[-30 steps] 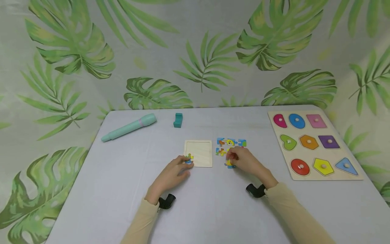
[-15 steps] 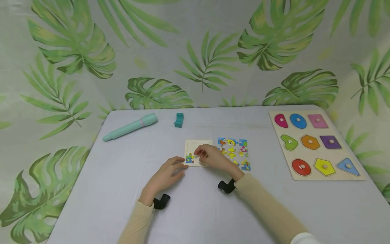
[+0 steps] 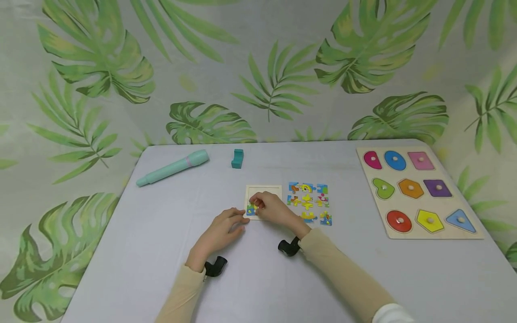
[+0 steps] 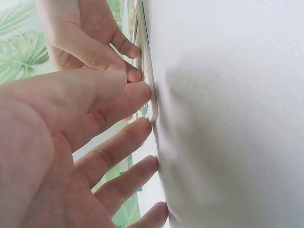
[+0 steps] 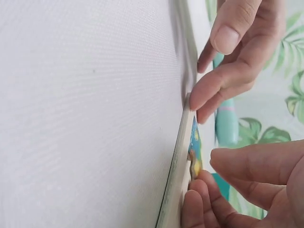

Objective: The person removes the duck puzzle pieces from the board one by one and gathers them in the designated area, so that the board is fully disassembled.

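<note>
A small square wooden puzzle tray (image 3: 263,188) lies on the table with one jigsaw piece (image 3: 251,210), blue, green and yellow, in its near-left corner. My left hand (image 3: 221,231) rests at the tray's left edge, fingers spread; in the left wrist view its fingertips (image 4: 142,92) touch the rim and the table. Over the tray's lower part is my right hand (image 3: 274,209), fingers loosely bent. In the right wrist view its fingertips (image 5: 205,176) are at the edge of the piece, another finger stands apart, and no pinch shows. The right hand hides part of the tray.
Several loose jigsaw pieces (image 3: 307,202) lie in rows right of the tray. A wooden peg board (image 3: 393,202) with coloured shapes stands further right. A mint-green tube-like object (image 3: 173,168) and a small teal block (image 3: 237,159) lie towards the back.
My right hand has moved left from the loose pieces to the tray, reaching the corner piece. My left hand has drawn slightly back from that piece to the tray's edge.
</note>
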Action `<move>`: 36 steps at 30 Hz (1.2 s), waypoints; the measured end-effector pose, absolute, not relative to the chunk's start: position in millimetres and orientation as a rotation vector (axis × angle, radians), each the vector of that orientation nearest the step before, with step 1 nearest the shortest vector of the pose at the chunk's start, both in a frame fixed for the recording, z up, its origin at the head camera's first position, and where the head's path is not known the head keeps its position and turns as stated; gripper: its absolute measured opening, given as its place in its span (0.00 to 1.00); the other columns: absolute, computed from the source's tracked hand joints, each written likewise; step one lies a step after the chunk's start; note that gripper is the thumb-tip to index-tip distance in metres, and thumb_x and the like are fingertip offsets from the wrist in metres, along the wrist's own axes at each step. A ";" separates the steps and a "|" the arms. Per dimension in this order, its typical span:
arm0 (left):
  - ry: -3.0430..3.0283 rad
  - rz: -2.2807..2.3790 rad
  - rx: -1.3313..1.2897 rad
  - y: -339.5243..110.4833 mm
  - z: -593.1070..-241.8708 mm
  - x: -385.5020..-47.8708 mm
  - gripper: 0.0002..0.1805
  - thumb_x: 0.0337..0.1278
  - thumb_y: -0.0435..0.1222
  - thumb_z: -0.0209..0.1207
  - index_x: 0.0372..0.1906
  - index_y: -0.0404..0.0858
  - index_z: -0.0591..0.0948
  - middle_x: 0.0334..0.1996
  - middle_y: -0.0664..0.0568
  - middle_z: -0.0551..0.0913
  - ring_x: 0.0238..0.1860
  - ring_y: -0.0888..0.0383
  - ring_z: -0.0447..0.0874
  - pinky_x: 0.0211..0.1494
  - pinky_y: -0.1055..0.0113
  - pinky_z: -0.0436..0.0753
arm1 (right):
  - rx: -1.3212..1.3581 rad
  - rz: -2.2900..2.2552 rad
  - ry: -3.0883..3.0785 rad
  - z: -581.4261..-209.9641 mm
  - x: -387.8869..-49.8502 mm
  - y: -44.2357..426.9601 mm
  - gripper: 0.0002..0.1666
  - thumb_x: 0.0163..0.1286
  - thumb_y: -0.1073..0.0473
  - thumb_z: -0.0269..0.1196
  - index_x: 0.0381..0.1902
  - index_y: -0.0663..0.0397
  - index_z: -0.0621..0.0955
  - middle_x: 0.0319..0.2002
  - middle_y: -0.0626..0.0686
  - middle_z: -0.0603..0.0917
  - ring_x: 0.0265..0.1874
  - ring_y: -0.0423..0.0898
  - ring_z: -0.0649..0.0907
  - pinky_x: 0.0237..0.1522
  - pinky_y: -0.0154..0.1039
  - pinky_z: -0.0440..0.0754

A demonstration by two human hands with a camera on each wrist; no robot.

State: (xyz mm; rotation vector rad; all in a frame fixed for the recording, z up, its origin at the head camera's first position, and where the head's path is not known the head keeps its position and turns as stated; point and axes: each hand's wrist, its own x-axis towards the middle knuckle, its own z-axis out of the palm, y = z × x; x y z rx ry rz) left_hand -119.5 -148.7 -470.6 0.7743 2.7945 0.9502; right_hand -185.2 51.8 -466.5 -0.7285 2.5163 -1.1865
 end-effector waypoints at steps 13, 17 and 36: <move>2.798 0.973 0.782 -145.0 -474.2 -123.4 0.11 0.61 0.31 0.58 0.47 0.33 0.83 0.56 0.40 0.76 0.58 0.43 0.72 0.59 0.46 0.69 | -0.559 -1.361 2.561 -468.8 -188.9 58.4 0.15 0.56 0.76 0.56 0.37 0.56 0.80 0.30 0.51 0.77 0.28 0.44 0.75 0.34 0.36 0.74; 2.797 0.970 0.755 -144.8 -473.9 -122.8 0.11 0.61 0.31 0.58 0.47 0.33 0.83 0.57 0.40 0.75 0.58 0.43 0.71 0.60 0.46 0.69 | -0.467 -1.445 2.492 -463.5 -191.9 79.8 0.14 0.57 0.74 0.58 0.40 0.57 0.80 0.31 0.53 0.78 0.29 0.47 0.76 0.32 0.38 0.73; 2.816 0.977 0.778 -146.4 -473.9 -121.0 0.11 0.61 0.31 0.59 0.47 0.33 0.83 0.56 0.41 0.76 0.56 0.44 0.72 0.59 0.47 0.70 | -0.511 -1.284 2.464 -464.9 -185.4 159.2 0.09 0.59 0.72 0.60 0.38 0.64 0.81 0.30 0.53 0.77 0.30 0.47 0.73 0.33 0.39 0.73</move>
